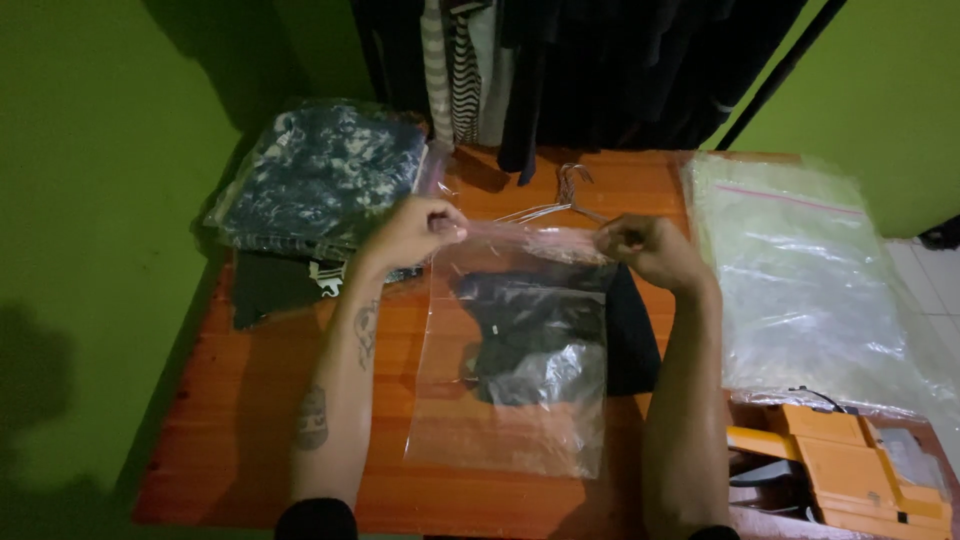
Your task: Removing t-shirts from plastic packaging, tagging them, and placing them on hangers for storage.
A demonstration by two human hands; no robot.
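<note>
Between your two hands runs the top edge of a clear plastic bag [515, 370], pinched at its far-left corner by your left hand [412, 232] and at its far-right corner by your right hand [645, 248]; both hands are closed on that edge, fingers curled over the film. From this grip the bag lies toward you, its long axis running from the pinched mouth back to your body, flat on the orange wooden table [260, 400]. Inside it sits a folded dark garment [530, 335], nearer the mouth than the bottom, so neither hand is clearly nearer to it. Just beyond the mouth lie thin wire hangers [560, 200]. Left of your left hand rests a bagged dark patterned garment [320, 175], stacked on a dark folded cloth [270, 285]. Right of your right hand, well apart, lies a stack of empty clear bags [800, 270] with a thin red strip near its far edge. Nearest you at lower right stands an orange boxy device [850, 460]. Dark clothes [600, 70] hang behind the table.
</note>
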